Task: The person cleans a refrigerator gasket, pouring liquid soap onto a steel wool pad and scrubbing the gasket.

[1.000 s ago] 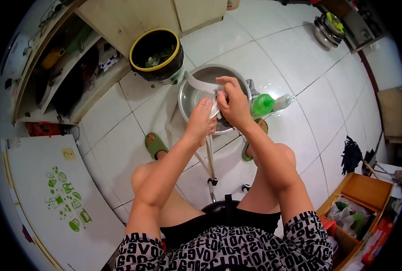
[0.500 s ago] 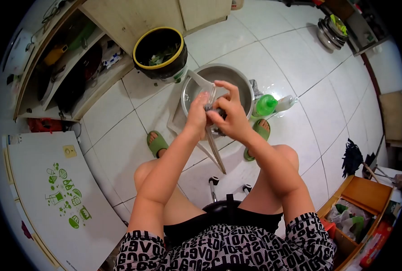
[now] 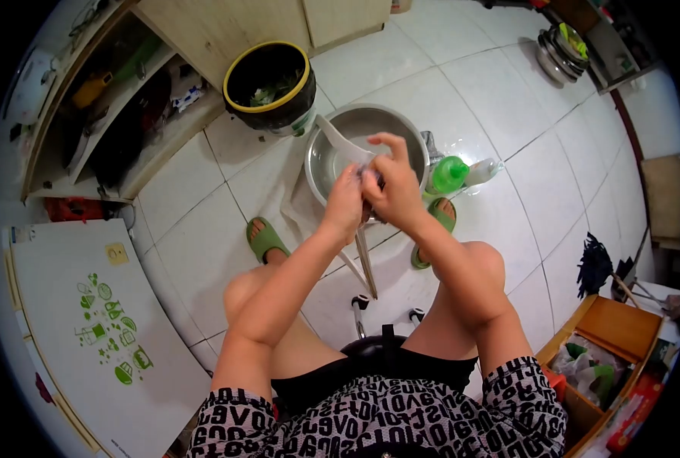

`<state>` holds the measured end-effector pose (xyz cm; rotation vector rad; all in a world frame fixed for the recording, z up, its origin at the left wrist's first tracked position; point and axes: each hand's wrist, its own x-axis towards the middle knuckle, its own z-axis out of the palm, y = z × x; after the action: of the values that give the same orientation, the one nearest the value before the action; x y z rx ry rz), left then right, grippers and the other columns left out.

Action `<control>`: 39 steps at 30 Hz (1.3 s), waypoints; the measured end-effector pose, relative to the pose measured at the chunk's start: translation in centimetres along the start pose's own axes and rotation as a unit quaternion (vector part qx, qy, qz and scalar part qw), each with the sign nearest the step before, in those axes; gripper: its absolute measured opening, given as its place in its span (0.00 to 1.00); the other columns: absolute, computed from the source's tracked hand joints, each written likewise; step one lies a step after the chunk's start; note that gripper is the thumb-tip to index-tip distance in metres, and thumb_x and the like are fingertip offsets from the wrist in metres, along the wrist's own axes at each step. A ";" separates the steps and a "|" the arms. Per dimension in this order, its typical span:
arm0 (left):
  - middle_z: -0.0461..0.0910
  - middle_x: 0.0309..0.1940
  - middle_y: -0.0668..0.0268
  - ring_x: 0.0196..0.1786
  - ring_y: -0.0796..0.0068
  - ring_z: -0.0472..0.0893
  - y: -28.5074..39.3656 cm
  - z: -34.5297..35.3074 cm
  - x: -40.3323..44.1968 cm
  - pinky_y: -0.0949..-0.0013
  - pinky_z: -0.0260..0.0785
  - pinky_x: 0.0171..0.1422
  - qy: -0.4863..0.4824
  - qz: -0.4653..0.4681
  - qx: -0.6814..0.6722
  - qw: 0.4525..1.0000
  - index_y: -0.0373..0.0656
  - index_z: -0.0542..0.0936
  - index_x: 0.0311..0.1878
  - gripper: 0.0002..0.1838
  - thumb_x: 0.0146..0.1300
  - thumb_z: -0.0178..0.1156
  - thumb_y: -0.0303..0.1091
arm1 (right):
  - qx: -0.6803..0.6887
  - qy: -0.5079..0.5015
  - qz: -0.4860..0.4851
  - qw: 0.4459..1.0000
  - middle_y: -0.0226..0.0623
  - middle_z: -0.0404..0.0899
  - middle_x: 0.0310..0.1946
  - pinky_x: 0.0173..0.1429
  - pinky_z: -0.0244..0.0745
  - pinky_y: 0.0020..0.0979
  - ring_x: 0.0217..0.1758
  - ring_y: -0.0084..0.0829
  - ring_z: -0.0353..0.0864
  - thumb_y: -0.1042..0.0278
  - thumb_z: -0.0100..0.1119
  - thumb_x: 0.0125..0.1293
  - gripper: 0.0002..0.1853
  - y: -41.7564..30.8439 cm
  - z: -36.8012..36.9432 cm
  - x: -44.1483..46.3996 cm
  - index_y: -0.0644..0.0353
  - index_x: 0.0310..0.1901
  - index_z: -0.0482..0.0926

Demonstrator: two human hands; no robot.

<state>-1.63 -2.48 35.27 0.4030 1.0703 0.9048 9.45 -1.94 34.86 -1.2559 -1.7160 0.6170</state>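
Both hands meet over the near side of a round metal basin [image 3: 317, 164] on the floor. My left hand [image 3: 345, 202] is closed around a bundle of utensils. A white spoon-like utensil [image 3: 340, 141] sticks out above it, over the basin. Thin sticks that look like chopsticks [image 3: 366, 263] point down toward me from below the hands. Pressed against the bundle, my right hand [image 3: 393, 187] has its fingers curled, the index finger raised and bent. A small dark scrubber shows only in part between its fingers. The grip itself is mostly hidden.
A black bin with a yellow rim [image 3: 306, 76] stands beyond the basin to the left. Right of it are a green-capped bottle [image 3: 450, 175] and a clear bottle [image 3: 481, 173] on wet tile. A white fridge [image 3: 58, 305] is at left, a wooden drawer box [image 3: 622, 324] at right.
My right hand has shifted slightly, its index finger lifting off the white utensil. The utensil and sticks have turned a little in my left hand. Less of the dark scrubber shows now.
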 end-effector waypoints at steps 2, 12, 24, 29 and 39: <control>0.67 0.22 0.74 0.14 0.85 0.60 -0.9 -1.0 0.9 0.78 0.49 0.16 -0.075 0.044 0.095 0.992 0.52 0.69 0.45 0.13 0.74 0.39 0.47 | -0.011 0.007 0.025 1.000 0.46 0.69 0.54 0.34 0.73 0.37 0.31 0.41 0.77 0.74 0.56 0.55 0.06 0.7 -0.1 0.7 0.65 0.27 0.70; 0.63 0.19 0.74 0.13 0.85 0.57 0.2 -1.1 0.9 0.77 0.48 0.16 -0.085 -0.023 0.030 0.996 0.50 0.69 0.41 0.13 0.74 0.39 0.45 | -0.026 0.002 -0.019 0.999 0.42 0.71 0.54 0.30 0.72 0.36 0.26 0.40 0.77 0.75 0.57 0.55 0.06 0.7 -0.3 0.4 0.64 0.28 0.70; 0.64 0.19 0.75 0.12 0.86 0.56 0.4 -1.6 0.6 0.77 0.47 0.16 -0.021 -0.058 -0.033 0.998 0.53 0.68 0.40 0.13 0.74 0.39 0.47 | -0.004 -0.052 -0.107 0.993 0.45 0.73 0.53 0.36 0.73 0.38 0.34 0.45 0.77 0.74 0.57 0.57 0.08 0.3 -0.2 0.0 0.65 0.31 0.68; 0.61 0.18 0.75 0.12 0.86 0.55 0.0 -1.5 0.4 0.78 0.45 0.16 -0.103 -0.078 -0.030 0.991 0.55 0.65 0.37 0.11 0.73 0.43 0.49 | -0.016 -0.010 0.030 0.999 0.44 0.74 0.49 0.36 0.73 0.38 0.32 0.44 0.78 0.72 0.56 0.61 0.07 1.5 -1.1 1.3 0.64 0.35 0.68; 0.67 0.18 0.72 0.13 0.80 0.63 0.0 -2.2 0.5 0.74 0.54 0.17 -0.099 -0.086 -0.011 0.991 0.53 0.70 0.39 0.17 0.74 0.40 0.53 | 0.184 0.002 0.153 0.971 0.36 0.76 0.26 0.36 0.70 0.29 0.28 0.24 0.72 0.66 0.58 0.66 0.09 4.1 -0.2 1.0 0.64 0.36 0.74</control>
<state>-3.47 -2.40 33.96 0.3681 0.8979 0.7062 11.47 0.42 32.07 -1.2541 -1.3326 1.0614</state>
